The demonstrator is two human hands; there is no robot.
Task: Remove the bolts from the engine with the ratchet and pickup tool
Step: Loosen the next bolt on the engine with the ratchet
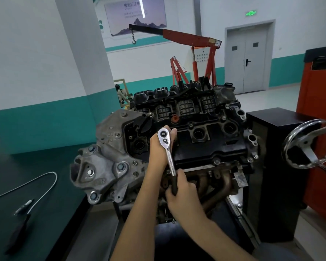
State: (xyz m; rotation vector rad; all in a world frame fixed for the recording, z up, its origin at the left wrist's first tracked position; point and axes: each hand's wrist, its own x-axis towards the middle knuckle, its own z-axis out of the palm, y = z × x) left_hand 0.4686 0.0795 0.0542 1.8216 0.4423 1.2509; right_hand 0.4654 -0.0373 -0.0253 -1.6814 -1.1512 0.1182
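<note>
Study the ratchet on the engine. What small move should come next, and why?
Probably a short swing of the handle to loosen the bolt. The right hand grips the ratchet by its handle, and the left hand holds its head down on the engine. The bolt itself is hidden. The pickup tool lies on the table, not yet needed.

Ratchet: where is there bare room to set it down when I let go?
The bench is bare between pickup tool and engine, and behind the tool toward the wall. The black cabinet top beside the handwheel is bare too. Crowded: the engine top, where left hand and right hand hold the ratchet.
</note>
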